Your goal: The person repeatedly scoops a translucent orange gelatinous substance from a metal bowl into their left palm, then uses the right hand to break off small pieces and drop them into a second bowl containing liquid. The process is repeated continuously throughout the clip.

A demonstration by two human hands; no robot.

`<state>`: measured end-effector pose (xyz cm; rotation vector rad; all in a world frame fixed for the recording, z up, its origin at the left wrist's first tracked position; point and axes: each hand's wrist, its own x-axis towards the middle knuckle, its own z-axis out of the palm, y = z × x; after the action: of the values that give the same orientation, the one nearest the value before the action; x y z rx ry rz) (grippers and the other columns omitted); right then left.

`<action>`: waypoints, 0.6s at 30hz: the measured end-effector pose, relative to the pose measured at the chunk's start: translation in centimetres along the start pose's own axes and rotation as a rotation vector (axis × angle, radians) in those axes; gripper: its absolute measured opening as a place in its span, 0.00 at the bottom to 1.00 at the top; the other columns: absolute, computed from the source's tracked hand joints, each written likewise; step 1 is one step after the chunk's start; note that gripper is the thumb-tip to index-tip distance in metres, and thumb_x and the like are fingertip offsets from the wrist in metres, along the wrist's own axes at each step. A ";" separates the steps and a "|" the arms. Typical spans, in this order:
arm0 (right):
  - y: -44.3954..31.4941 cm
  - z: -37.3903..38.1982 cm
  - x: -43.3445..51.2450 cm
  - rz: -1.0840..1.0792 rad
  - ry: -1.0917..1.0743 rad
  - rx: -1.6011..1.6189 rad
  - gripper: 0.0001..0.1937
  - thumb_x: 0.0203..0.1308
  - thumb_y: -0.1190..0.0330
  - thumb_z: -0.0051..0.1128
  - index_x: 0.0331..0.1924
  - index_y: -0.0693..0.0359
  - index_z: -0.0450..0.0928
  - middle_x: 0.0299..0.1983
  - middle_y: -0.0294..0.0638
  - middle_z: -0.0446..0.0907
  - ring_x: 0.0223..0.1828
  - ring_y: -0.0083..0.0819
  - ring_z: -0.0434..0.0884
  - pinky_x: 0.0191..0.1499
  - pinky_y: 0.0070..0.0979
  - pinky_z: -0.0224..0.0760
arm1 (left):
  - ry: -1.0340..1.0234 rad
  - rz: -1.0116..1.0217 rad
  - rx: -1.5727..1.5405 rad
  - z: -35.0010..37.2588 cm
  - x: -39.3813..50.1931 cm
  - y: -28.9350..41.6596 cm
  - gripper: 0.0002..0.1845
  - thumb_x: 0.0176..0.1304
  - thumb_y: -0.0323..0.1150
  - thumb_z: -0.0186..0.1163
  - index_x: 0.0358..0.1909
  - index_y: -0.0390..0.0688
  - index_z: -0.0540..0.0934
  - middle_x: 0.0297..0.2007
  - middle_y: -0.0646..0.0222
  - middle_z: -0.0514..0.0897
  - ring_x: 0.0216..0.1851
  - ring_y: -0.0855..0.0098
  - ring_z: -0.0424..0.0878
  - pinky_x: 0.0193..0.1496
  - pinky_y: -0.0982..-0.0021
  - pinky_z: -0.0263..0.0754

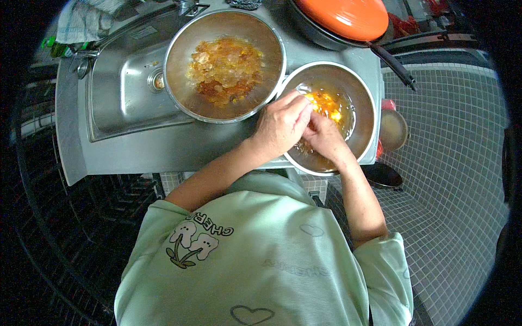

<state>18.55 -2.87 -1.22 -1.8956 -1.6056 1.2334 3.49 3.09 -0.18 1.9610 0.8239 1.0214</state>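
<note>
Over the smaller steel bowl, which holds clear liquid with orange-yellow bits in it, my left hand and my right hand meet with their fingertips close together. Whatever may be between the fingers is hidden by the left hand. To the left, and overlapping this bowl's rim, stands a larger steel bowl. A heap of wet, translucent amber and brown pieces lies in it.
A steel sink with a drain is at the left, partly under the large bowl. A black pan with an orange lid stands at the back right, its handle sticking out past the counter. A checked cloth lies at the back left.
</note>
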 end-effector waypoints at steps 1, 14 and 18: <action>0.2 -0.4 0.1 0.026 0.031 0.051 0.11 0.60 0.69 0.57 0.46 0.61 0.76 0.33 0.47 0.82 0.33 0.35 0.83 0.36 0.30 0.76 | 0.010 -0.006 0.000 0.1 0.2 -0.1 0.03 0.60 0.23 0.56 0.34 0.34 0.78 0.32 0.57 0.79 0.33 0.59 0.80 0.38 0.65 0.75; -3.9 -4.6 -3.3 0.009 -0.015 2.080 0.33 0.72 0.50 0.33 0.67 0.71 0.54 0.70 0.55 0.55 0.71 0.46 0.57 0.71 0.43 0.51 | -0.177 -0.602 -0.867 -0.1 1.6 1.6 0.23 0.74 0.41 0.42 0.63 0.38 0.67 0.54 0.61 0.77 0.54 0.68 0.77 0.52 0.70 0.76; -6.1 -5.3 -4.0 -0.040 0.038 2.075 0.38 0.69 0.45 0.31 0.69 0.71 0.48 0.72 0.55 0.49 0.73 0.46 0.53 0.73 0.42 0.45 | -0.140 -0.713 -1.237 -0.4 2.4 1.8 0.24 0.74 0.41 0.42 0.62 0.34 0.66 0.53 0.58 0.77 0.52 0.68 0.78 0.52 0.66 0.77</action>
<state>19.23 -3.51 7.75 -0.4051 0.1768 1.5635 4.60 4.23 2.39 0.5915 0.5079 0.6489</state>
